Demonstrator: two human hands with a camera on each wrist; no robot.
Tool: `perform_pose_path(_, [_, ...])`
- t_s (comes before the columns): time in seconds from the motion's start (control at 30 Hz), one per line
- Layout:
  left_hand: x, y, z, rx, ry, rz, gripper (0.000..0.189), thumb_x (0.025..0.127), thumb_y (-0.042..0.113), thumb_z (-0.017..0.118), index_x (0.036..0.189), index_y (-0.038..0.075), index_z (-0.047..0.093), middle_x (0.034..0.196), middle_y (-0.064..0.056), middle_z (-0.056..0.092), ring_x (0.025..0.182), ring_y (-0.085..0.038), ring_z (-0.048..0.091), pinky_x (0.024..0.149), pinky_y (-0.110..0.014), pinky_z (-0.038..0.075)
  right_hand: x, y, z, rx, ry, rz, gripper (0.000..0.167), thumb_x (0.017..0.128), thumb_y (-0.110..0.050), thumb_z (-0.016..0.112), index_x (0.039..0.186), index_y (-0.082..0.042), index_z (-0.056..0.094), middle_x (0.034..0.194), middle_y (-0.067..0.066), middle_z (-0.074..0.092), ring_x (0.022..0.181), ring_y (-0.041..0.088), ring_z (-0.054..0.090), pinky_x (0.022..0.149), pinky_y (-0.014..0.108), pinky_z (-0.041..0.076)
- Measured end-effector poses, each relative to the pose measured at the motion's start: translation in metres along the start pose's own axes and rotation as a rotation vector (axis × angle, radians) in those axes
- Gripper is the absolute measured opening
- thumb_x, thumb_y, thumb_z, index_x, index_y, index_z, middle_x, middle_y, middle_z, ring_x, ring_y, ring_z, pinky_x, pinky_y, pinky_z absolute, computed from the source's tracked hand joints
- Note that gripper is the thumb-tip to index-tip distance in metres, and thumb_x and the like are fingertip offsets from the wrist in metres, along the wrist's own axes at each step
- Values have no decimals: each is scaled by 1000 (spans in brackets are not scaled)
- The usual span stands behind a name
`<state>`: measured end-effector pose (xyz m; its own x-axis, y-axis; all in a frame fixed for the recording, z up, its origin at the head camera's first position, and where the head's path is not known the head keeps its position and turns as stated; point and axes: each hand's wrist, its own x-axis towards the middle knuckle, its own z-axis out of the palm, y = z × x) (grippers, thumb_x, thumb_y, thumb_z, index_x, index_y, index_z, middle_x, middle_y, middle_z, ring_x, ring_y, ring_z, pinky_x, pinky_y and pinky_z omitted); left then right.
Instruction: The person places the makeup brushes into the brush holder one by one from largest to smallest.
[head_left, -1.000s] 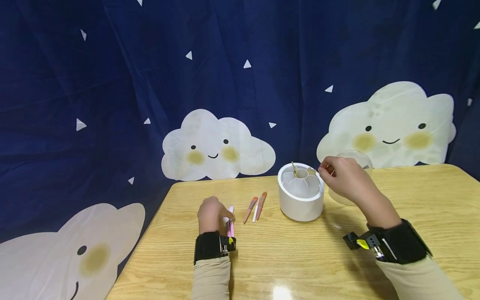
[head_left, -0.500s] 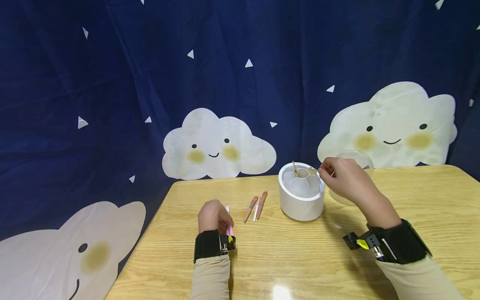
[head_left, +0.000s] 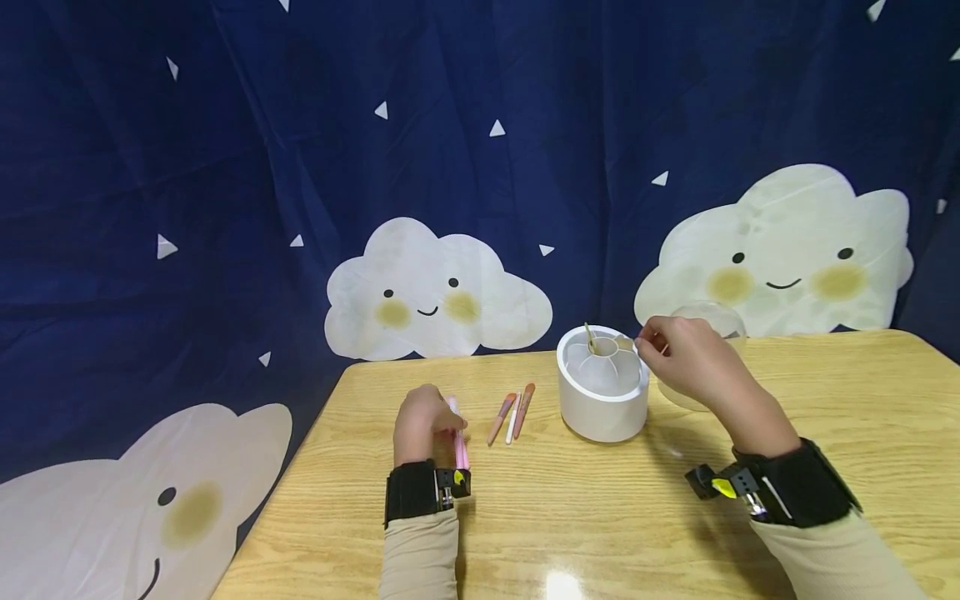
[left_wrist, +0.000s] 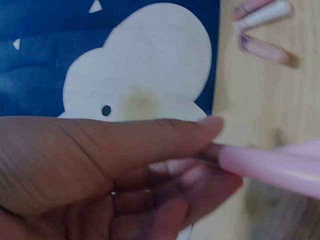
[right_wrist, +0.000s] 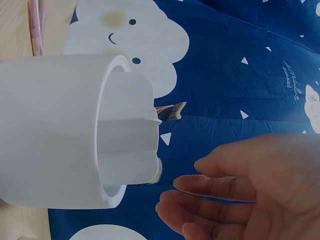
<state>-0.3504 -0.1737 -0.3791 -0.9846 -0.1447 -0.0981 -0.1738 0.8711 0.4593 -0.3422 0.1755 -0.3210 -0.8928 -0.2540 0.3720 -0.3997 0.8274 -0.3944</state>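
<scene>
Thumb and fingertips of my left hand (head_left: 423,423) pinch a pink makeup brush (left_wrist: 270,165) at the table's left; its far end lies outside the left wrist view. Another pink handle shows behind it there. My right hand (head_left: 686,354) hovers at the right rim of a round white brush holder (head_left: 603,417), fingers loosely bent around nothing. Inside the holder, a pale divider (right_wrist: 127,130) with a scalloped edge stands around a central opening. Brush bristles (right_wrist: 171,111) poke out past the divider in the right wrist view.
Between left hand and holder lie an orange-tipped brush (head_left: 501,419), a white-handled brush (head_left: 513,419) and a pinkish brush (head_left: 524,412). A clear dome cover (head_left: 716,315) stands behind my right hand. A dark blue cloud-patterned curtain (head_left: 480,183) hangs behind the wooden table (head_left: 600,517).
My left hand dips toward the pink brushes, then lifts slightly away from me, and the pink brush shifts with it. My right hand stays at the holder's rim.
</scene>
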Motion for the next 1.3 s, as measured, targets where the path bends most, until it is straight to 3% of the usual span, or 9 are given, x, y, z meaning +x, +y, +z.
perform_pose_path(0.2, [0,13,-6,-272,61,104,28,85,16,83,69,6,62,70,-11,72,71,-27,74,54,-24,39,0,1,0,-3,4,-1,19,94,-14,60,93,2,69,80,9,69,72,24,63,66,42,52])
perform_pose_path(0.33, [-1,23,-7,-367,104,195,24,88,18,81,75,5,65,76,-12,74,68,-23,75,55,-26,42,-1,0,0,-5,10,-6,18,94,-14,60,92,2,69,79,8,69,71,23,62,64,42,52])
perform_pose_path(0.5, [-6,36,-10,-367,168,314,20,90,21,79,80,6,70,77,-11,75,63,-14,71,61,-30,48,-2,0,0,-8,24,-11,17,94,-14,61,91,1,69,78,8,69,71,23,62,64,41,51])
perform_pose_path(0.73, [-17,55,-15,-419,258,493,17,92,19,77,81,7,74,78,-6,76,71,-22,75,65,-33,53,-3,-2,1,-4,34,-3,17,94,-14,60,92,1,69,80,9,69,72,24,63,63,41,51])
perform_pose_path(1.0, [-25,70,-15,-430,302,594,18,95,18,73,84,5,76,79,-10,77,72,-21,75,55,-26,46,-5,-6,4,24,50,-31,17,94,-13,59,93,0,70,79,7,70,73,23,63,66,41,51])
perform_pose_path(1.13, [-28,76,-15,-441,305,639,17,96,17,71,87,3,76,82,-10,77,72,-19,75,65,-27,56,-5,-9,6,37,51,-56,16,94,-12,60,93,0,71,79,6,70,72,22,64,65,40,51])
perform_pose_path(1.3, [-34,84,-16,-456,297,691,14,97,14,70,90,3,77,82,-9,77,73,-18,75,72,-28,59,-3,-16,9,66,32,-79,13,93,-10,63,94,1,70,78,6,69,69,19,61,60,34,49])
